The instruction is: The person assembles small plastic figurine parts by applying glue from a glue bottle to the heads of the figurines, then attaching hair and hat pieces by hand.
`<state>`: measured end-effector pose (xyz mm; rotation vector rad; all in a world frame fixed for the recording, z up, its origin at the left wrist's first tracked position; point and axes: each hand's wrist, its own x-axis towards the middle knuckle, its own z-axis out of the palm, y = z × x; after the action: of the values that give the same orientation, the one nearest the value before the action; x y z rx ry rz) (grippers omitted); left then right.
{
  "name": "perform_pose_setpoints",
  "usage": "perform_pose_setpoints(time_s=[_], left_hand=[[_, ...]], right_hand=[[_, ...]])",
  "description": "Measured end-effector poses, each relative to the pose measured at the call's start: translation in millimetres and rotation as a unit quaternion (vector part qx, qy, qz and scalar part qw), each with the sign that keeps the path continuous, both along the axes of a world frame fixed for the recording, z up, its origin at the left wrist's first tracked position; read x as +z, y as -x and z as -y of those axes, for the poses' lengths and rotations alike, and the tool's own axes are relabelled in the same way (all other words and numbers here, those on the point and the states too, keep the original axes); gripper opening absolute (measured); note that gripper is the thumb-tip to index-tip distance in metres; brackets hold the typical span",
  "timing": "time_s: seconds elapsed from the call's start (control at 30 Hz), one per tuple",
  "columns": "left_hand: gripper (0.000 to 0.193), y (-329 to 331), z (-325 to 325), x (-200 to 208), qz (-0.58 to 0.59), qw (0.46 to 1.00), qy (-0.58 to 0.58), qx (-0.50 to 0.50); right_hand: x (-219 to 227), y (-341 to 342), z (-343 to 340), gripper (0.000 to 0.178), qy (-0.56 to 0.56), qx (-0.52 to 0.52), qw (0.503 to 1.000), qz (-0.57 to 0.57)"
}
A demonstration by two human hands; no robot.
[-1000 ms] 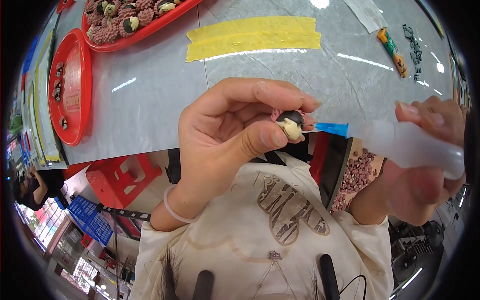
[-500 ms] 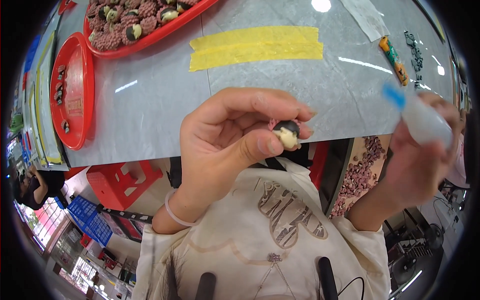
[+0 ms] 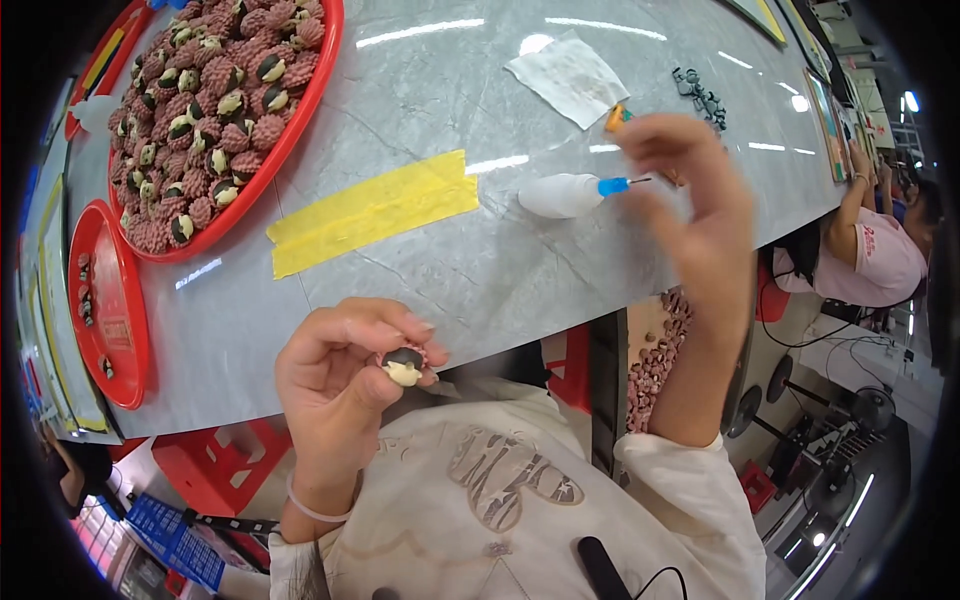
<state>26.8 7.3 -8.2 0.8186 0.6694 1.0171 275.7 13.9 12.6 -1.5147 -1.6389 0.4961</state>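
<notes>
In the head view, the thing that has just changed is the bottle. Half a second ago the right hand held the white squeeze bottle up in the air; now the bottle lies on its side on the grey surface, right of the middle in the upper half of the frame, its blue tip and needle pointing right

The right hand has swung in beside that tip, over the orange tube, of which only parts show. Its fingers look curved and spread, but they are badly blurred, and I cannot tell whether they have hold of the tube or touch the needle

The left hand, left of centre in the lower half, keeps its pinch: thumb and fingers are clamped on the little figure, pale face and black cap turned up, a bit of pink behind it. By my reading, the bottle's turn on this piece is over or paused, and the right hand is free for something else, while the figure stays steady where it is

The wearer's head has turned too, so the big red tray of pink pieces now fills more of the upper left, with the smaller red tray below it. A white cloth and some dark bits lie toward the upper right
</notes>
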Motion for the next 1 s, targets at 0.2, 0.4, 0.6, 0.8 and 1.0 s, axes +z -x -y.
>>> perform_pose_setpoints(time_s=[0.2,0.4,0.6,0.8,1.0], left_hand=[[0.025,-5,-1,3,-0.001,1.0,0.009,-0.025],[0.024,0,-1,0,0.024,0.999,0.016,-0.029],[0.025,-3,-3,2,0.052,0.997,0.035,-0.038],[0.026,-10,-1,-2,0.104,0.993,0.028,-0.049],[0.034,-13,2,2,0.038,0.996,0.058,-0.052]], right_hand=[[-13,-68,-38,0.016,0.013,-0.174,0.956,0.236],[-2,-55,-26,0.016,0.049,-0.146,0.985,0.076],[11,-25,20,0.016,-0.024,-0.024,0.943,-0.33],[11,11,39,0.023,0.038,0.049,0.892,-0.447],[15,50,37,0.023,0.14,0.101,0.865,-0.471]])
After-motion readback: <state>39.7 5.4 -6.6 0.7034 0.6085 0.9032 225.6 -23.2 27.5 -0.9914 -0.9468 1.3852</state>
